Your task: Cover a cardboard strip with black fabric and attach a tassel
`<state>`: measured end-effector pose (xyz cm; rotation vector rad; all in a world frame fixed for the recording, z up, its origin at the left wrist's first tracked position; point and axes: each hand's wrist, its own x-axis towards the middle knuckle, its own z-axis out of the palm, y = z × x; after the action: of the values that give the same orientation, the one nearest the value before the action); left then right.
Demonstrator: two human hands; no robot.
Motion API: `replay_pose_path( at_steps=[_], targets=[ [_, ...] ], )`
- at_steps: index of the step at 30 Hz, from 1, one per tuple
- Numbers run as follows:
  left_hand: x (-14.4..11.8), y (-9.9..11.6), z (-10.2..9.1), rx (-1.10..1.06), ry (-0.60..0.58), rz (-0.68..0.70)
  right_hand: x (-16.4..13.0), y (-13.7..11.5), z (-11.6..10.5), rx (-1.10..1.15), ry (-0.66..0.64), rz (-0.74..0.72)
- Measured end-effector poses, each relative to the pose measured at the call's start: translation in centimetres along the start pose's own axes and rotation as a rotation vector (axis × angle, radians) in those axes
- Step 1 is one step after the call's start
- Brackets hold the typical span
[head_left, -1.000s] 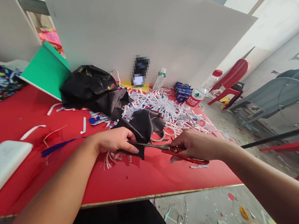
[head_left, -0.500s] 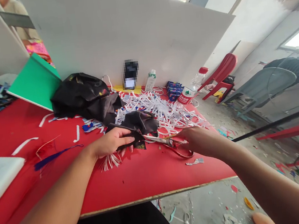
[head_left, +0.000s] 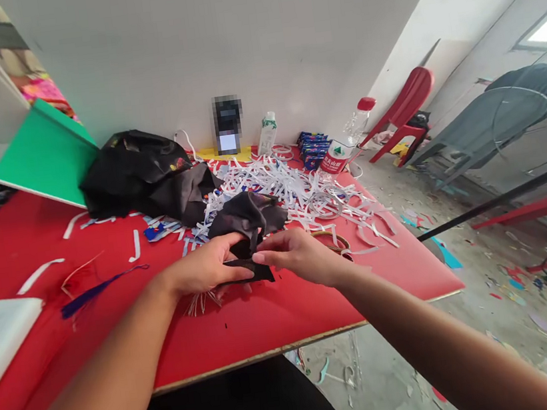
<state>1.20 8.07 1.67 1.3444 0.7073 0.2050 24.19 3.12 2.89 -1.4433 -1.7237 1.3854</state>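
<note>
Black fabric piece [head_left: 252, 271] sits pinched between my left hand [head_left: 206, 267] and right hand [head_left: 292, 253], near the front edge of the red bench [head_left: 268, 320]. Scissors [head_left: 331, 241] lie just behind my right wrist; I judge a careless pullback could snag them.

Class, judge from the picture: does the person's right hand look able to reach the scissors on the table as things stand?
Probably yes. The scissors lie on the red table just beyond the right hand, with nothing between them; that hand is pinching the black cloth.
</note>
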Motion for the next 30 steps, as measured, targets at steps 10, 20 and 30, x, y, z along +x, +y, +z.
replay_pose_path(
  at_steps=[10,20,30],
  targets=[
    [0.6,-0.4,-0.1,0.035,0.025,-0.045,2.5,1.5,2.3,-0.024,0.258,0.005],
    [0.9,-0.3,-0.4,0.066,0.066,-0.030,3.6,2.0,3.9,-0.110,0.473,-0.019],
    [1.0,-1.2,0.0,-0.048,0.247,0.022,1.0,0.4,-0.1,-0.383,0.380,-0.044]
  ],
)
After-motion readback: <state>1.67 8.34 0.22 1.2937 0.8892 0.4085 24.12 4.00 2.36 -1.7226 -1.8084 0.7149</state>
